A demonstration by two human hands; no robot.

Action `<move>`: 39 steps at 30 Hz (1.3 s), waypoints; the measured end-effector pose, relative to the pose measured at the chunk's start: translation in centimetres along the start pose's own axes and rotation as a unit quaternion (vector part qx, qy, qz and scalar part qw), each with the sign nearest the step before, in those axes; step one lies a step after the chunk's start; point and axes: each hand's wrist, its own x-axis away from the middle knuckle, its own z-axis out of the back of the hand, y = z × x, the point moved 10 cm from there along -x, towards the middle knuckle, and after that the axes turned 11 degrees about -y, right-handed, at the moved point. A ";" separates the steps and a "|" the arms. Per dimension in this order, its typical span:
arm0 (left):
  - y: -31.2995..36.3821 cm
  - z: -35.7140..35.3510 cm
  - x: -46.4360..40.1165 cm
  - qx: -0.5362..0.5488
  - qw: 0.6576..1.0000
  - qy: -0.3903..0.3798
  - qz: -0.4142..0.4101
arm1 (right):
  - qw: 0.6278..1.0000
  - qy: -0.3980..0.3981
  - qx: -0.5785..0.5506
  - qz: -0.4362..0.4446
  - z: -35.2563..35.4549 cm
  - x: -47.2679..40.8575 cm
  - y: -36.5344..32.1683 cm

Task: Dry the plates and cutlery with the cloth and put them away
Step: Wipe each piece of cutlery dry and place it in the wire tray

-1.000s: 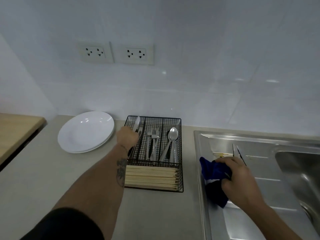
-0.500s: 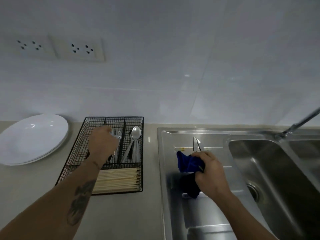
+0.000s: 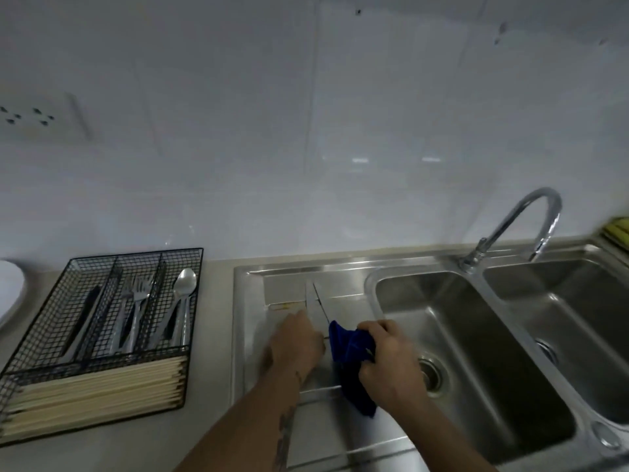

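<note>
While the right hand grips the blue cloth, left hand fingers curled on the knives, just beside.

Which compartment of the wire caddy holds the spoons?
The rightmost long compartment of the wire caddy, nearest the sink: the spoons lie there. The middle one holds forks, the left dark-handled pieces, the front chopsticks.
</note>
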 end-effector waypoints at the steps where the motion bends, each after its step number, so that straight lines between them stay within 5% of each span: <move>1: 0.0 -0.6 0.2 -0.015 1.000 0.005 0.010 | 1.000 -0.011 0.014 -0.002 -0.2 0.0 0.4; 7: -1.5 -0.5 0.6 -0.045 0.994 0.051 0.089 | 0.991 -0.107 0.075 -0.009 -3.7 0.2 1.3; 17: -4.3 1.2 1.4 -0.026 0.993 -0.002 0.119 | 0.958 -0.203 0.172 0.109 -8.5 2.8 1.1; 22: -4.6 1.2 3.3 -0.038 0.992 -0.040 0.109 | 0.960 -0.114 0.206 0.150 -7.8 3.9 0.4; 28: -4.6 1.8 5.3 -0.046 0.994 -0.040 0.086 | 0.969 -0.110 0.194 0.103 -7.7 5.0 1.0; 33: -3.4 3.6 7.3 -0.099 0.995 -0.026 0.020 | 1.000 -0.001 0.016 0.021 -4.6 6.2 2.0; 39: -1.6 5.4 10.2 -0.148 0.985 -0.021 -0.090 | 0.976 0.172 -0.125 -0.035 1.9 7.0 -0.2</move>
